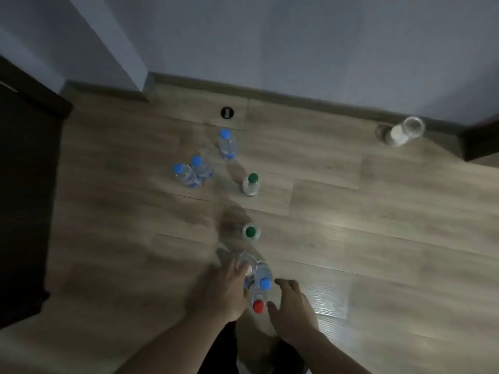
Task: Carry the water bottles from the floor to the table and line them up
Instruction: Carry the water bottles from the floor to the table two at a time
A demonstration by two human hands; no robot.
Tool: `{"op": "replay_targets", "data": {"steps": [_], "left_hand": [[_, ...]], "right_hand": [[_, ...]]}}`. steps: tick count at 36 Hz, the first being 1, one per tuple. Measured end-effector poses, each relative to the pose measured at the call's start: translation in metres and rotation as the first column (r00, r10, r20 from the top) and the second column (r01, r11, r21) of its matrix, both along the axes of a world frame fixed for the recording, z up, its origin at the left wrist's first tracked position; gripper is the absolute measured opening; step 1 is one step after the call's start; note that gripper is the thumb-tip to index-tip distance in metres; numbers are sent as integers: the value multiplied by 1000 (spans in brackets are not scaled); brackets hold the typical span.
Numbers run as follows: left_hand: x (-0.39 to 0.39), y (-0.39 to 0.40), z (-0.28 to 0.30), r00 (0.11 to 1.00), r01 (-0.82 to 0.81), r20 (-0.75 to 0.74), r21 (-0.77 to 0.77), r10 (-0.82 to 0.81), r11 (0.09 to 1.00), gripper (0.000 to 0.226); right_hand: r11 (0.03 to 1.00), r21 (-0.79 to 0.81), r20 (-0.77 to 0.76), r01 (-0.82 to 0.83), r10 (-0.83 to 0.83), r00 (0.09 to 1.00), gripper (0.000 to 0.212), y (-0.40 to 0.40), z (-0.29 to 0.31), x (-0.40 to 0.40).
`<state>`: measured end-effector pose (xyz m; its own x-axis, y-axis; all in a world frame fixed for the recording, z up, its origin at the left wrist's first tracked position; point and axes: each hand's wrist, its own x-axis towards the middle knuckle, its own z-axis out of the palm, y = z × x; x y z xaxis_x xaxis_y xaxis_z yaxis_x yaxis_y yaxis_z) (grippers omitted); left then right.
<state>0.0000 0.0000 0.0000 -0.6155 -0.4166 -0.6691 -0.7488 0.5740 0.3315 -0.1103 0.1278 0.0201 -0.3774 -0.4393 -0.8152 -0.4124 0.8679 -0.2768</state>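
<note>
Red-capped bottle (pixel 258 306) between left hand (pixel 224 292) and right hand (pixel 293 309) fingers (pixel 283 283)

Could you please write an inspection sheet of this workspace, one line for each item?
Surface: light wood-look plank floor, dimly lit; the table is not identifiable.
Job's things: clear plastic bottles standing on the floor: three blue-capped at the back; two green-capped in the middle; near the hands one blue-capped, one red-capped, and one blurred.
Clutter: clear glass jar near the baseboard; small round black floor fitting.
Grips: left hand against the near bottles, closure unclear; right hand open, beside the red-capped bottle.
Cables: nothing seen.
Surroundings: pale wall, dark furniture at left.
</note>
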Motion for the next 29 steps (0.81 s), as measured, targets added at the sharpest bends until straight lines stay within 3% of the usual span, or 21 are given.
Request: {"op": "replay_targets", "data": {"steps": [6, 10, 16, 19, 23, 29], "left_hand": [[-18, 4, -54, 999, -4, 52, -51, 7, 999, 31], [-21, 2, -78, 993, 108, 56, -130, -101, 986, 42], [-35, -2, -66, 988, 128, 107, -168, -111, 977, 39], [-38, -4, -43, 979, 192, 107, -175, -175, 966, 45], [-42, -3, 4, 984, 175, 58, -171, -167, 970, 47], [-45, 2, 142, 996, 57, -56, -167, -67, 984, 43]], "right_hand": [[990, 121, 69, 78, -87, 994, 52, -10, -82, 12], [990, 85, -5, 109, -109, 994, 51, -10, -108, 13], [996, -16, -72, -91, 90, 993, 52, -11, -110, -5], [987, -7, -68, -158, 157, 985, 47, -9, -92, -20], [995, -42, -49, -86, 84, 995, 42, 0, -41, -41], [993, -121, -99, -5, -7, 995, 45, 40, 99, -70]]}}
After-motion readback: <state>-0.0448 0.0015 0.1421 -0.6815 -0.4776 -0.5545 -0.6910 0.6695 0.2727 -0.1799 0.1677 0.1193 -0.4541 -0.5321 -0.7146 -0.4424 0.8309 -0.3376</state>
